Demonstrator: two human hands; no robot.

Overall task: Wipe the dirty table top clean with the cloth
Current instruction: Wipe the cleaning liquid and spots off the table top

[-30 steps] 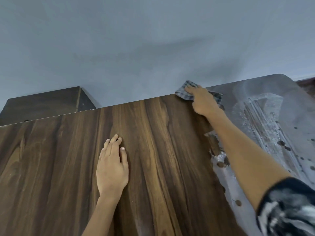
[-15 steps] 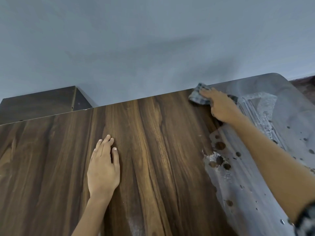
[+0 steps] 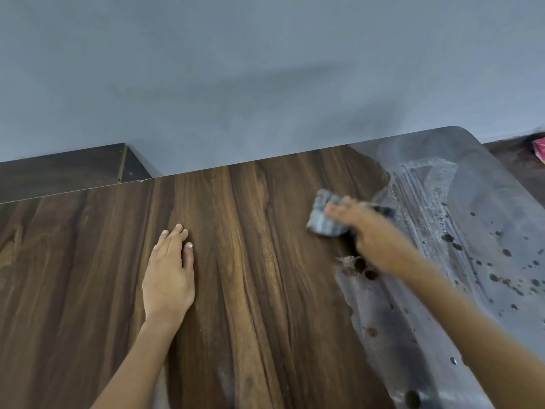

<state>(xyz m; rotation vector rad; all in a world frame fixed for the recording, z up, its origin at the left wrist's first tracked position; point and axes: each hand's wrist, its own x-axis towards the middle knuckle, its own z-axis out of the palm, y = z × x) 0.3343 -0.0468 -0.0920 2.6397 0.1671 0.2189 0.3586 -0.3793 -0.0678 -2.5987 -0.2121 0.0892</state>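
Note:
A dark wood-grain table top fills the lower view. Its right part is coated in grey-white dust with dark spots and wipe streaks. My right hand presses a grey checked cloth onto the wood just left of the dusty area; the hand is blurred by motion and its fingers look extended over the cloth. My left hand lies flat on the clean wood, fingers straight, holding nothing.
A grey wall runs along the table's far edge. A lower dark wooden surface sits at the back left. A pink object lies beyond the table's rounded far right corner.
My right hand has dragged the cloth from the far edge toward me and leftward, uncovering more wood at the dust's edge. My left hand stays planted in place.

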